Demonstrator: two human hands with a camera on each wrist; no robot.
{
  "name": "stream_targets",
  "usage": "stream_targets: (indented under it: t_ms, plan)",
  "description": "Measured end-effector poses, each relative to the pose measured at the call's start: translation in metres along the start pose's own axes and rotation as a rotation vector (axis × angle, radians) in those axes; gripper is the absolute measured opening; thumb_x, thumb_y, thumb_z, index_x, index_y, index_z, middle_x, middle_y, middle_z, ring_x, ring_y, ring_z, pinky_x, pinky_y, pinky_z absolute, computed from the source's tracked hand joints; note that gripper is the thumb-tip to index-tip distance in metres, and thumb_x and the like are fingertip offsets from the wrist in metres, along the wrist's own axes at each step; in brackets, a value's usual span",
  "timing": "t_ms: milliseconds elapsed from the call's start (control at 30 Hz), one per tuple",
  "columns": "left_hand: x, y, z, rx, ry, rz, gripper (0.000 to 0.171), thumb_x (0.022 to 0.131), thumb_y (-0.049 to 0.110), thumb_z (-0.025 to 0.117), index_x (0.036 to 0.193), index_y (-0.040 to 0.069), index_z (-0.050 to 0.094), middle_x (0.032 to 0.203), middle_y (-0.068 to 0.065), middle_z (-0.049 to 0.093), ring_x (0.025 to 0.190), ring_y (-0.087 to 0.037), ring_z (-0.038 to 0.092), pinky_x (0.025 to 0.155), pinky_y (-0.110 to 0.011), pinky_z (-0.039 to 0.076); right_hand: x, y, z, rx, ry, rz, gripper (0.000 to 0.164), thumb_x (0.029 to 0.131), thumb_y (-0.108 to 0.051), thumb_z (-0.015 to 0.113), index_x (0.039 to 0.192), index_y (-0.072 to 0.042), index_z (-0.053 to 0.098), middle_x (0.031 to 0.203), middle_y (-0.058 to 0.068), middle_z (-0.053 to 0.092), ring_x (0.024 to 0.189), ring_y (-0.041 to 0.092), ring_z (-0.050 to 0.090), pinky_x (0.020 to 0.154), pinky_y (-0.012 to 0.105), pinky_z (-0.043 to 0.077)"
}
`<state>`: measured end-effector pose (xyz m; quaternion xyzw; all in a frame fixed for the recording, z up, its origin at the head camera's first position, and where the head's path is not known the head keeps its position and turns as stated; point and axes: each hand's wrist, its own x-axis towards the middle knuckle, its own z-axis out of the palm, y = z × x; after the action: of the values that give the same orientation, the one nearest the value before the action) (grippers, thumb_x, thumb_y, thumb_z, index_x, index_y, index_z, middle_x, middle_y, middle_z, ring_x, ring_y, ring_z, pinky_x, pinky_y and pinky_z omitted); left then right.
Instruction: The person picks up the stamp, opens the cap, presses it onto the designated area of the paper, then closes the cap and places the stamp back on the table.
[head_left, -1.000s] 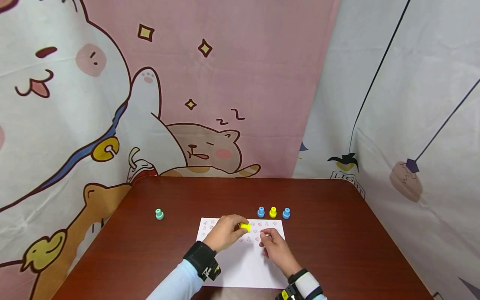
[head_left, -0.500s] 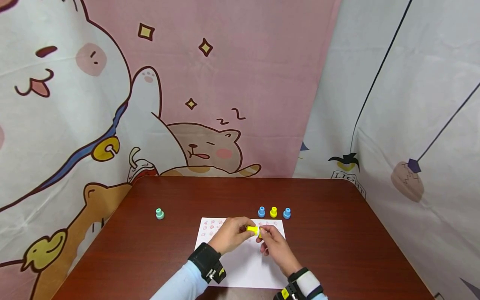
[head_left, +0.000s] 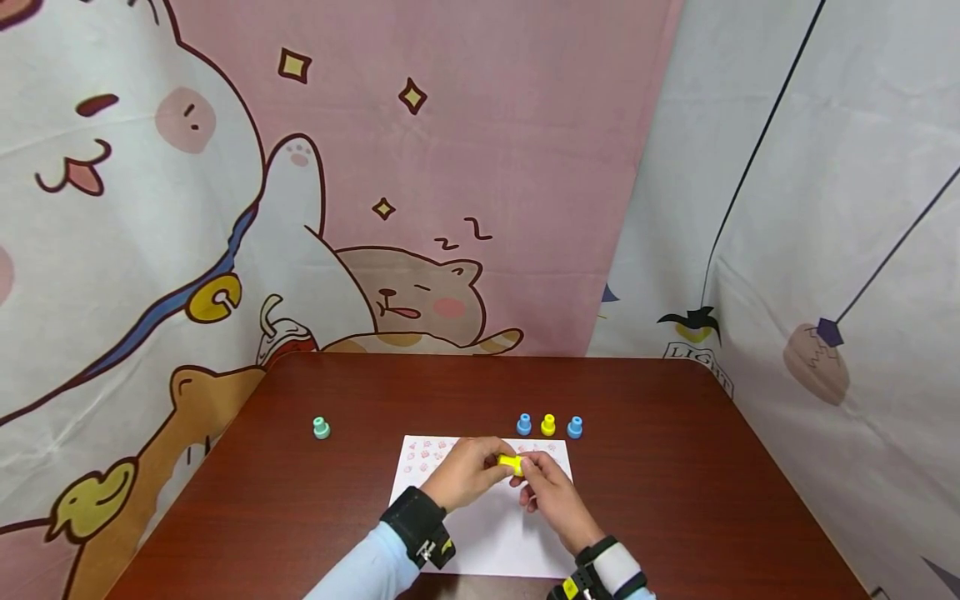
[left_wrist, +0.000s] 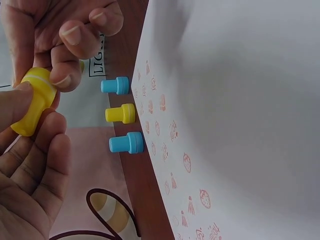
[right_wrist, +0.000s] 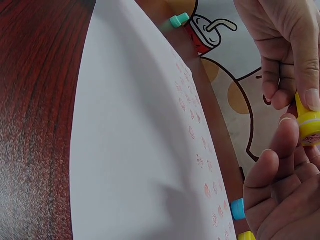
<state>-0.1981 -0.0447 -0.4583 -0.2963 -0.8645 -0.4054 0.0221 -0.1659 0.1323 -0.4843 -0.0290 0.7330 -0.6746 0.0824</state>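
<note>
Both hands meet over the paper around a yellow toy stamp (head_left: 510,463). My left hand (head_left: 467,473) grips its narrower handle end between thumb and fingers. With thumb and fingertips, my right hand (head_left: 553,493) pinches the wider cap end. A pale line rings the stamp (left_wrist: 38,90) where cap and body meet, and the cap's end (right_wrist: 312,138) bears a reddish picture. Under the hands lies a white sheet of paper (head_left: 495,533) with rows of small red prints along its far part, partly hidden by the hands.
Beyond the paper's far right edge stand a blue stamp (head_left: 523,425), a yellow stamp (head_left: 548,426) and another blue stamp (head_left: 574,427). A green stamp (head_left: 321,428) stands alone at left on the brown table (head_left: 660,467). A cartoon-printed cloth (head_left: 525,167) hangs behind.
My left hand has moved slightly right with the yellow stamp, up to my right hand. The gap between stamp and cap has closed; they now sit together.
</note>
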Motion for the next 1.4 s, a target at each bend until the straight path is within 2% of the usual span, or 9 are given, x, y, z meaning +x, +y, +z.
stream_targets:
  t_ms: [200, 367, 633, 767, 867, 967, 1133, 1300, 1400]
  plan:
    - [0.0, 0.004, 0.0, 0.0, 0.011, 0.003, 0.01, 0.088, 0.01, 0.076, 0.097, 0.013, 0.074, 0.075, 0.012, 0.06, 0.064, -0.002, 0.051, 0.059, -0.02, 0.045, 0.001, 0.001, 0.0, -0.001, 0.012, -0.011, 0.029, 0.107, -0.026, 0.043, 0.109, 0.002, 0.052, 0.082, 0.006, 0.061, 0.066, 0.015, 0.052, 0.059, 0.025, 0.044]
    - [0.001, 0.006, 0.0, -0.003, 0.007, 0.003, 0.009, 0.088, 0.012, 0.076, 0.096, 0.014, 0.073, 0.073, 0.013, 0.058, 0.063, -0.002, 0.05, 0.058, -0.019, 0.044, 0.001, -0.001, -0.001, 0.006, 0.017, -0.01, 0.031, 0.107, -0.028, 0.045, 0.106, 0.002, 0.053, 0.08, 0.007, 0.061, 0.065, 0.015, 0.051, 0.059, 0.025, 0.044]
    - [0.002, 0.006, -0.001, -0.003, -0.014, -0.018, 0.01, 0.089, 0.012, 0.075, 0.099, 0.013, 0.073, 0.076, 0.013, 0.059, 0.065, -0.003, 0.051, 0.059, -0.019, 0.046, 0.0, -0.003, -0.002, -0.014, -0.023, 0.007, 0.036, 0.108, -0.031, 0.041, 0.113, 0.001, 0.054, 0.083, 0.006, 0.062, 0.069, 0.017, 0.054, 0.06, 0.026, 0.045]
    - [0.002, 0.005, -0.003, 0.016, -0.007, -0.007, 0.012, 0.089, 0.013, 0.075, 0.101, 0.013, 0.072, 0.079, 0.012, 0.06, 0.067, -0.003, 0.052, 0.061, -0.02, 0.048, -0.001, -0.003, -0.003, -0.019, -0.045, 0.019, 0.046, 0.108, -0.04, 0.037, 0.118, 0.001, 0.052, 0.086, 0.007, 0.064, 0.071, 0.018, 0.057, 0.062, 0.027, 0.046]
    - [0.001, 0.003, -0.006, 0.021, 0.0, -0.002, 0.014, 0.089, 0.014, 0.075, 0.103, 0.012, 0.072, 0.08, 0.011, 0.06, 0.069, -0.004, 0.053, 0.063, -0.02, 0.048, -0.002, -0.003, -0.003, -0.027, -0.043, 0.029, 0.053, 0.106, -0.047, 0.036, 0.121, 0.002, 0.05, 0.088, 0.007, 0.065, 0.072, 0.019, 0.059, 0.062, 0.028, 0.047]
    - [0.0, 0.0, -0.01, 0.03, 0.009, -0.01, 0.015, 0.089, 0.015, 0.076, 0.103, 0.012, 0.072, 0.083, 0.01, 0.062, 0.07, -0.006, 0.053, 0.063, -0.02, 0.049, -0.004, -0.004, -0.003, -0.064, -0.017, 0.026, 0.056, 0.105, -0.047, 0.04, 0.124, 0.004, 0.051, 0.087, 0.009, 0.065, 0.071, 0.02, 0.061, 0.061, 0.031, 0.048]
    - [-0.001, -0.004, -0.015, 0.057, 0.005, -0.036, 0.017, 0.087, 0.014, 0.078, 0.102, 0.012, 0.072, 0.089, 0.007, 0.065, 0.072, -0.008, 0.054, 0.064, -0.02, 0.05, -0.007, -0.006, -0.004, -0.266, 0.038, -0.017, 0.046, 0.103, -0.041, 0.05, 0.121, 0.001, 0.059, 0.09, 0.008, 0.064, 0.073, 0.021, 0.061, 0.06, 0.034, 0.047]
    - [-0.003, -0.008, -0.02, 0.106, -0.015, -0.078, 0.019, 0.087, 0.014, 0.078, 0.104, 0.011, 0.071, 0.093, 0.005, 0.066, 0.074, -0.01, 0.056, 0.067, -0.019, 0.051, -0.01, -0.007, -0.007, -0.595, 0.036, -0.103, 0.038, 0.098, -0.042, 0.059, 0.114, -0.009, 0.065, 0.091, 0.002, 0.064, 0.076, 0.015, 0.057, 0.062, 0.033, 0.046]
    - [-0.004, -0.01, -0.023, 0.146, -0.019, -0.101, 0.02, 0.087, 0.016, 0.078, 0.105, 0.01, 0.071, 0.098, 0.002, 0.067, 0.077, -0.01, 0.057, 0.071, -0.02, 0.052, -0.011, -0.009, -0.008, -0.781, 0.039, -0.165, 0.035, 0.095, -0.04, 0.064, 0.113, -0.01, 0.066, 0.091, -0.001, 0.064, 0.077, 0.014, 0.057, 0.065, 0.035, 0.047]
